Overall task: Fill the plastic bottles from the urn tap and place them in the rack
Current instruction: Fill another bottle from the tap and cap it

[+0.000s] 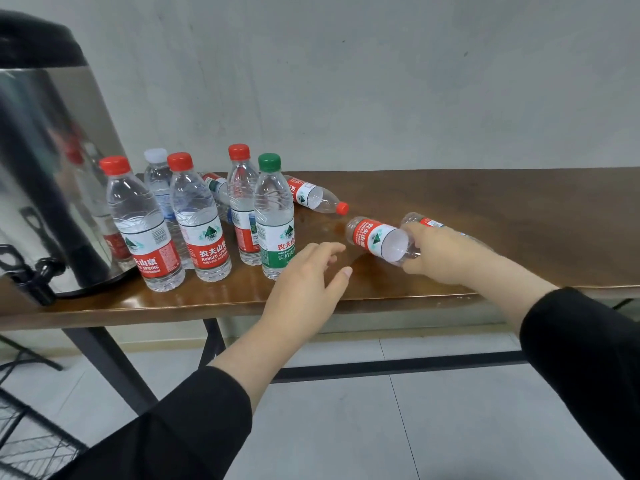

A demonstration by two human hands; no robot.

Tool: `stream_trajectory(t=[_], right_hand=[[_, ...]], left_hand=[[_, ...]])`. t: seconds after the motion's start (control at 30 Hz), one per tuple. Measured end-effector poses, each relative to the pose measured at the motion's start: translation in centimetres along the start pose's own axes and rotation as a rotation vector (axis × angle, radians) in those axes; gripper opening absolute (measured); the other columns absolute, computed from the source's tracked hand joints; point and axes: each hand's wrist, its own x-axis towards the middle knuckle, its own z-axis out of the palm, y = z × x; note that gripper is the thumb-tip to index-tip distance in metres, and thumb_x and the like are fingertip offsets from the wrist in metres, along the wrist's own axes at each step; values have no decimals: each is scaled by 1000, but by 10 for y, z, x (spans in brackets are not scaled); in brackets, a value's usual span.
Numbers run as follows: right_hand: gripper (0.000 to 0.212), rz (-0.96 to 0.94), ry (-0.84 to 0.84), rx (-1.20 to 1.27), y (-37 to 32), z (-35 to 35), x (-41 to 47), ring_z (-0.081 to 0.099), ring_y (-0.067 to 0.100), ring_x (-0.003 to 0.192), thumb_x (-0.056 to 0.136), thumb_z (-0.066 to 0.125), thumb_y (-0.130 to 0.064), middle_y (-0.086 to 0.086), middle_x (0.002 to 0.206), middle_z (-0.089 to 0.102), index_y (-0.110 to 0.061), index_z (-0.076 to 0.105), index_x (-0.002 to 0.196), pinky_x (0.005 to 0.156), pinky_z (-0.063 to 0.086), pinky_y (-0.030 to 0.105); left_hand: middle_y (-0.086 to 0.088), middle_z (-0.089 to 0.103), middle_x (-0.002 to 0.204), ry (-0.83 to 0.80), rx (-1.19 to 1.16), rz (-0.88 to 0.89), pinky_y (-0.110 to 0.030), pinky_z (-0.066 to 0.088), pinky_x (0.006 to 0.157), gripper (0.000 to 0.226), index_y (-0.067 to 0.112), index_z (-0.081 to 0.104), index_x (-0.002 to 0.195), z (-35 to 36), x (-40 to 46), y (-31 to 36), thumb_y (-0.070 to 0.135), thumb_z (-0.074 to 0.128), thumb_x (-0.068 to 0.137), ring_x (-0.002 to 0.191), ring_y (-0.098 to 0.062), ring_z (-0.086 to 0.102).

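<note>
Urn (52,161): cut off by left picture edge. Wire rack (31,441): only a corner visible, bottom left. Second lying bottle (429,221): mostly hidden behind right hand (446,252); cap unseen.

urn (52,174) left on table (485,202); upright bottles (199,220) right of it; lying bottles (377,239) further right
</note>
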Motion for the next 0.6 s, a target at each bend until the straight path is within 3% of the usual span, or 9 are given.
stream_trajectory(t=[0.17,0.27,0.33,0.43,0.5,0.6], right_hand=[[49,-130,-96,46,-34,-67,-43,60,13,95,87,69,-43,-12,111,63,-32,55,133,79,49,30],[37,-260,-234,99,-65,-93,-70,58,-2,64,85,72,-43,-27,72,64,-42,62,120,63,42,22],[34,-333,-273,175,-86,-95,-83,53,2,55,84,73,-45,-23,68,65,-41,64,117,60,42,22],[29,-379,-195,282,-115,-87,-94,58,15,56,87,67,-55,0,73,71,-35,67,108,56,45,22],[43,-362,-70,311,-136,-78,-97,62,16,54,90,54,-66,3,70,72,-25,66,92,59,50,29],[64,-364,137,253,-171,-59,-99,54,20,55,90,44,-72,3,58,60,-14,55,65,56,43,34]], left_hand=[[9,31,162,26,128,167,-34,20,122,80,28,29,160,-9,-4,8,45,70,93,149,-11,25],[11,19,168,16,228,197,-36,9,124,101,31,14,163,-16,-14,11,58,73,85,154,-11,13],[11,32,162,42,214,184,-35,15,122,102,33,19,161,-23,-25,10,62,75,81,150,-11,23],[11,51,142,129,115,95,-35,38,109,86,32,39,148,-38,-45,-2,61,78,77,133,-12,46],[13,55,135,172,8,12,-30,44,98,79,30,45,142,-51,-64,-12,57,80,77,124,-7,50],[24,56,131,189,-84,-75,-24,45,94,74,38,43,139,-70,-93,-28,55,81,78,119,1,51]])
